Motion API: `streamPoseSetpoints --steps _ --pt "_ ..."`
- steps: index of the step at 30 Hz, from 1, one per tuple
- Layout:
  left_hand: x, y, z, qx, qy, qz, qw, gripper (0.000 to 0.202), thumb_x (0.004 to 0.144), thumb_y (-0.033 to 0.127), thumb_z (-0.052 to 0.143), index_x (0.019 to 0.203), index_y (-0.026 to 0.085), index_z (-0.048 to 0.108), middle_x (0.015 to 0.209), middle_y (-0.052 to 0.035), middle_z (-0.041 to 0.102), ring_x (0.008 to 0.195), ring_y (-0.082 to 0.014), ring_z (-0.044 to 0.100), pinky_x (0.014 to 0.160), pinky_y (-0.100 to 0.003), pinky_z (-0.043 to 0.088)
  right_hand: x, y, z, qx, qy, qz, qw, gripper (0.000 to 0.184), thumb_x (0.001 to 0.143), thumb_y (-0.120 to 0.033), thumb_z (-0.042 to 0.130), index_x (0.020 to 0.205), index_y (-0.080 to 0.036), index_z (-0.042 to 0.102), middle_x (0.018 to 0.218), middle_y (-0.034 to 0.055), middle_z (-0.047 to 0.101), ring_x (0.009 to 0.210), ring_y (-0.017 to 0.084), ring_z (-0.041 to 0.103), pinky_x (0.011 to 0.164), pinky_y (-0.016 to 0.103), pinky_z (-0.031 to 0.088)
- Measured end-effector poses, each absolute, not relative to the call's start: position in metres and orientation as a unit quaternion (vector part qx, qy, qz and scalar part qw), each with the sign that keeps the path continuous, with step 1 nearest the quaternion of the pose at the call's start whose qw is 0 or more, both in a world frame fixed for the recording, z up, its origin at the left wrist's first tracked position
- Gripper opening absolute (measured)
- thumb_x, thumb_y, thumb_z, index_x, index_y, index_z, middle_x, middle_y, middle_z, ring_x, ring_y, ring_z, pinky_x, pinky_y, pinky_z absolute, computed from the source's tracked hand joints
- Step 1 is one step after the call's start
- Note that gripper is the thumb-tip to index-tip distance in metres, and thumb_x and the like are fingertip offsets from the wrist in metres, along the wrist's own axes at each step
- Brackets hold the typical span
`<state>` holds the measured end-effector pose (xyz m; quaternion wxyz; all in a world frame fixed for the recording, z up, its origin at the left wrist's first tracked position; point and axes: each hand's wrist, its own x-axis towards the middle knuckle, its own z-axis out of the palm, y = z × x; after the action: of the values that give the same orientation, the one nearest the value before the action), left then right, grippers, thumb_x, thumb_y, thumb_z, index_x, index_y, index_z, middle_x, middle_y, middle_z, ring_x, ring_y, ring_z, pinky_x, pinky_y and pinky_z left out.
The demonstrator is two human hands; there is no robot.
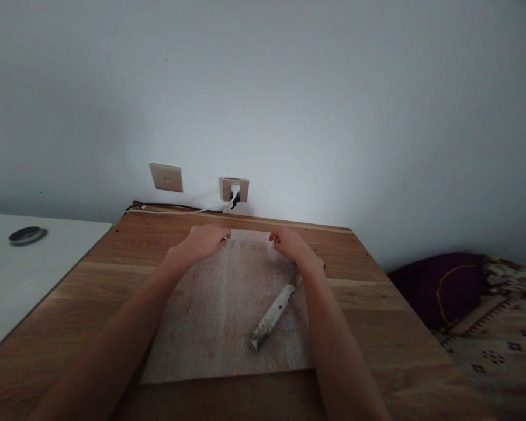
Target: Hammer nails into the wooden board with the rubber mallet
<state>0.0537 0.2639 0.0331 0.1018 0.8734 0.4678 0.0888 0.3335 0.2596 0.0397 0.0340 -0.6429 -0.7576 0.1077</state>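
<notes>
Table (363,339): wooden, carries the sheet.
Sheet (206,333): flat on table, between forearms. Risk: lifting or tilting it could roll the stick (273,317) off.
Forearms: reach forward; right one crosses above the stick, so a bump could shift it.
Stick: mottled white, diagonal on sheet's right half.
Hands: left (207,241), right (290,244), turned inward, apart, near sheet's far edge.
Fingers: curled, pinched; can't tell on what.

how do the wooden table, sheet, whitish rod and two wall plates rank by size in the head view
1. wooden table
2. sheet
3. whitish rod, clearly longer than either plate
4. left wall plate and right wall plate: too alike to rank
</notes>
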Motion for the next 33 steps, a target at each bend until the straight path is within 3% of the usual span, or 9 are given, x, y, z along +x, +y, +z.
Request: streamPoseSetpoints --steps 2,4,12,14,17,19,22,27,33 --pt "0.056 0.263 0.031 0.875 0.468 0.075 0.094 0.025 0.096 0.016 0.051 0.098 0.020 0.076 0.108 -0.0122 0.077 0.102 -0.0278 0.070 0.087 -0.035 0.050 0.330 0.260 0.037 -0.643 -0.758 0.106 0.021 0.022 0.103 -0.024 0.066 0.123 -0.018 0.072 0.127 0.0107 0.072 0.114 0.025 0.070 0.099 0.042 0.057" --pt "0.058 0.263 0.030 0.875 0.470 0.074 0.088 0.026 0.096 0.016 0.051 0.097 0.020 0.077 0.107 -0.0130 0.077 0.101 -0.0279 0.070 0.087 -0.036 0.050 0.328 0.260 0.034 -0.644 -0.758 0.105 0.010 0.034 0.103 -0.036 0.068 0.133 -0.020 0.066 0.135 0.0109 0.067 0.114 0.026 0.069 0.096 0.047 0.060" --pt "0.061 0.266 0.031 0.842 0.504 0.157 0.110 0.022 0.100 0.028 0.054 0.094 0.017 0.072 0.099 -0.0148 0.076 0.096 -0.0296 0.070 0.086 -0.039 0.050 0.325 0.257 0.035 -0.647 -0.756 0.101 0.006 0.032 0.103 -0.036 0.068 0.131 -0.021 0.067 0.135 0.0108 0.067 0.114 0.026 0.069 0.096 0.046 0.060" --pt "0.064 0.270 0.028 0.808 0.509 0.238 0.179 0.020 0.098 0.030 0.057 0.089 0.018 0.069 0.089 -0.0106 0.075 0.085 -0.0253 0.069 0.083 -0.036 0.050 0.324 0.257 0.039 -0.646 -0.757 0.099 0.018 0.020 0.104 -0.023 0.064 0.121 -0.019 0.074 0.127 0.0121 0.073 0.115 0.026 0.071 0.099 0.042 0.058" --pt "0.067 0.276 0.023 0.680 0.498 0.369 0.392 0.016 0.093 0.030 0.060 0.083 0.018 0.065 0.076 -0.0052 0.071 0.067 -0.0176 0.064 0.072 -0.031 0.050 0.321 0.255 0.045 -0.639 -0.762 0.095 0.047 0.034 0.098 -0.002 0.055 0.109 -0.018 0.082 0.119 0.0132 0.080 0.118 0.026 0.072 0.104 0.034 0.052" --pt "0.068 0.280 0.020 0.561 0.477 0.432 0.521 0.014 0.088 0.029 0.062 0.080 0.018 0.062 0.074 -0.0044 0.068 0.064 -0.0143 0.061 0.068 -0.029 0.049 0.317 0.253 0.047 -0.632 -0.766 0.095 0.065 0.035 0.096 -0.002 0.055 0.113 -0.018 0.082 0.120 0.0124 0.081 0.119 0.025 0.072 0.105 0.033 0.051" --pt "0.068 0.283 0.016 0.476 0.470 0.458 0.585 0.012 0.082 0.027 0.062 0.074 0.018 0.056 0.071 -0.0023 0.062 0.062 -0.0112 0.056 0.065 -0.025 0.046 0.311 0.252 0.044 -0.620 -0.774 0.103 0.076 0.028 0.096 -0.007 0.062 0.111 -0.019 0.083 0.116 0.0118 0.082 0.114 0.024 0.075 0.101 0.031 0.053" --pt "0.070 0.282 0.009 0.516 0.506 0.415 0.552 0.025 0.085 0.034 0.063 0.066 0.021 0.054 0.061 0.0020 0.053 0.055 -0.0123 0.047 0.055 -0.026 0.035 0.307 0.253 0.040 -0.599 -0.788 0.119 0.077 0.024 0.092 -0.004 0.067 0.098 -0.019 0.086 0.103 0.0099 0.084 0.103 0.023 0.077 0.096 0.029 0.054" --pt "0.075 0.274 0.005 0.772 0.532 0.236 0.256 0.015 0.086 0.027 0.067 0.094 0.018 0.075 0.083 -0.0058 0.073 0.078 -0.0231 0.066 0.075 -0.033 0.047 0.302 0.251 0.047 -0.596 -0.788 0.106 0.114 0.027 0.099 -0.012 0.062 0.113 -0.020 0.084 0.116 0.0113 0.083 0.113 0.025 0.075 0.101 0.032 0.053"
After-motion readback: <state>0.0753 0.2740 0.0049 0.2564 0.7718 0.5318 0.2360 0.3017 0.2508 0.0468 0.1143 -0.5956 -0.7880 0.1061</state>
